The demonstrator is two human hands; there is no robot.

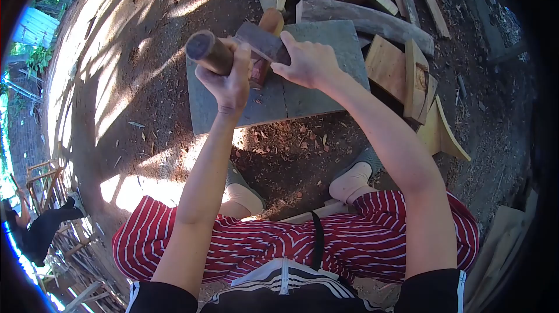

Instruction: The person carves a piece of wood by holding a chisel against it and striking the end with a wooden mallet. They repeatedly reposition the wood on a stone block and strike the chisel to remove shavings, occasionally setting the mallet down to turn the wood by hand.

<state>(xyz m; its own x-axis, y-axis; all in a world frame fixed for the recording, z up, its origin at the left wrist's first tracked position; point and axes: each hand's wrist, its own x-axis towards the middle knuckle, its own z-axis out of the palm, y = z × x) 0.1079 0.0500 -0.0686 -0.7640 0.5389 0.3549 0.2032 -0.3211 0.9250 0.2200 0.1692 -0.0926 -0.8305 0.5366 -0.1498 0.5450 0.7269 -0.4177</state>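
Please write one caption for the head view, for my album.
Left hand grips a thick round bar, right hand holds a dark block, over a low board beside wood pieces.

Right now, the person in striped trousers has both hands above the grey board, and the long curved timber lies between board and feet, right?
No: the head view shows the curved timber beyond the far edge of the board, away from the feet. The rest stands.

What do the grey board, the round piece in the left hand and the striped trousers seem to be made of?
Board: likely wood, by its brown edge and seam, painted or weathered grey.
Round piece: probably worn wood, from its brown side, though the dark end could be metal.
Trousers: matt cloth, gathered in folds.
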